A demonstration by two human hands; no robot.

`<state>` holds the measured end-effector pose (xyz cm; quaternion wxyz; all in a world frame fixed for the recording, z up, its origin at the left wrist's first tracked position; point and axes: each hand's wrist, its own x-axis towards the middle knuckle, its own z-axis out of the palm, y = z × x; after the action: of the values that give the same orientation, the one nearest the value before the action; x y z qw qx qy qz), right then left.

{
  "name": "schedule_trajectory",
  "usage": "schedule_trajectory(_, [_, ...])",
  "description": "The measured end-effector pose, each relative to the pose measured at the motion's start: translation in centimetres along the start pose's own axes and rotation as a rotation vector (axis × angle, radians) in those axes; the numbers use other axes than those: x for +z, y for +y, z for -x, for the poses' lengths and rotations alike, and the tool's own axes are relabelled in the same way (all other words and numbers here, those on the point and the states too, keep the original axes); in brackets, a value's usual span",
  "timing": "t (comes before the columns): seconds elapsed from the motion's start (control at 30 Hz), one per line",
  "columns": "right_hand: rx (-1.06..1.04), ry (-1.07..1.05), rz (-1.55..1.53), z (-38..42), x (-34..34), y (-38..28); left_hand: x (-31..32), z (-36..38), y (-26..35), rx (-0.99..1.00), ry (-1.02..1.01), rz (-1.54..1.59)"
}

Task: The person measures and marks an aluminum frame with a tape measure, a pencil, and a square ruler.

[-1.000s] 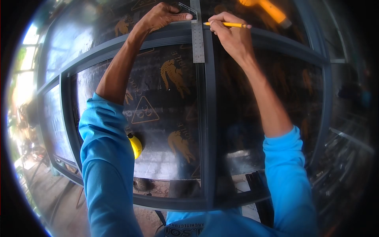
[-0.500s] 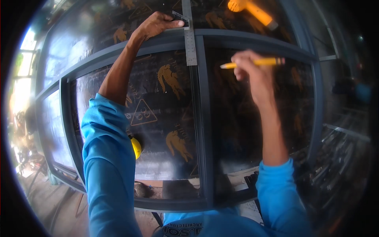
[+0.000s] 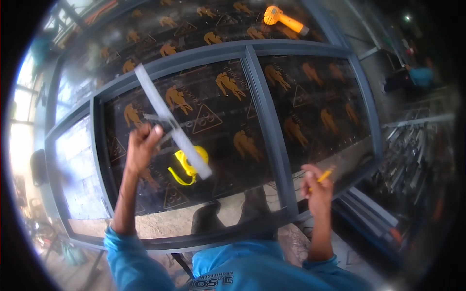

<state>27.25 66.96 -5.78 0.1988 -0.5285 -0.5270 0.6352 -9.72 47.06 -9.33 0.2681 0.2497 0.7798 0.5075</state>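
My left hand (image 3: 141, 148) is closed around the head of a combination square (image 3: 154, 92), whose long metal blade slants over the left opening of a grey metal frame (image 3: 268, 131). Just beneath the blade's lower end, a yellow tape measure (image 3: 202, 155) with a yellow strap rests on the dark printed board (image 3: 208, 109). Over the frame's lower right part, my right hand (image 3: 318, 190) grips a yellow pencil (image 3: 325, 175) between its fingers.
An orange hand tool (image 3: 284, 20) lies on the board beyond the frame's top rail. Metal profiles (image 3: 407, 160) are piled low on the right. Farther back on that side is a person in blue (image 3: 420, 76).
My left hand has lifted the combination square off the frame's top rail and brought it left and nearer, now slanted. My right hand has dropped down toward me with the pencil.
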Motion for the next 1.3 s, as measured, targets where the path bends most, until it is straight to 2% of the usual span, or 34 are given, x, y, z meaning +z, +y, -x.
schedule_trajectory(0.1, [0.049,-0.116,-0.049,3.2,4.9,2.4,-1.3,5.7,-1.4,-0.179,-0.049,0.129])
schedule_trajectory(0.13, [0.083,-0.127,0.060,4.3,6.4,2.3,-1.2,7.2,-1.8,-0.152,-0.012,0.152])
schedule_trajectory(0.17, [0.077,-0.142,0.157,5.1,7.5,3.0,-1.2,8.5,-2.8,-0.131,-0.013,0.183])
schedule_trajectory(0.23, [-0.088,-0.281,0.248,6.4,8.6,3.7,-0.4,10.9,-2.5,-0.167,-0.056,0.299])
schedule_trajectory(0.3, [-0.053,-0.314,0.241,7.2,9.2,4.3,0.7,12.7,-2.3,-0.259,-0.102,0.333])
schedule_trajectory(0.4, [-0.088,-0.411,0.344,6.8,9.0,4.4,2.2,13.3,-2.9,-0.275,-0.177,0.292])
schedule_trajectory(0.47, [-0.087,-0.386,0.331,6.2,8.1,3.6,3.5,12.7,-2.4,-0.185,-0.231,0.332])
schedule_trajectory(0.6, [-0.090,-0.297,0.251,2.8,4.6,1.7,5.5,6.3,-1.2,-0.183,-0.218,0.303])
schedule_trajectory(0.63, [-0.075,-0.312,0.255,1.4,3.3,1.6,5.5,4.0,-2.0,-0.134,-0.238,0.255])
schedule_trajectory(0.7, [0.030,-0.186,0.235,-1.8,0.3,1.5,6.3,-1.0,-0.7,0.002,-0.179,0.130])
schedule_trajectory(0.73, [0.083,-0.135,0.168,-3.4,-0.9,1.2,6.5,-3.6,0.4,0.007,-0.181,0.161])
schedule_trajectory(0.8, [0.079,-0.054,0.173,-6.9,-3.8,1.6,7.2,-9.8,1.3,0.194,-0.093,-0.008])
schedule_trajectory(0.83, [0.107,-0.025,0.157,-8.6,-5.0,1.5,7.6,-12.4,3.2,0.116,-0.056,-0.083])
schedule_trajectory(0.93, [0.130,0.023,0.225,-13.1,-7.3,0.8,8.6,-20.2,4.6,0.153,0.004,-0.323])
schedule_trajectory(1.0, [0.135,-0.003,0.253,-15.6,-7.9,0.2,8.7,-24.9,5.4,0.233,-0.090,-0.456])
schedule_trajectory(1.1, [0.133,-0.034,0.287,-18.0,-8.2,-0.1,9.7,-29.2,5.9,0.118,-0.188,-0.519])
schedule_trajectory(1.23, [0.115,-0.046,0.335,-19.7,-7.6,-0.9,11.9,-32.4,4.8,0.198,-0.209,-0.398])
schedule_trajectory(1.3, [0.120,-0.040,0.327,-20.2,-7.1,-1.0,12.7,-33.2,4.5,0.243,-0.291,-0.417])
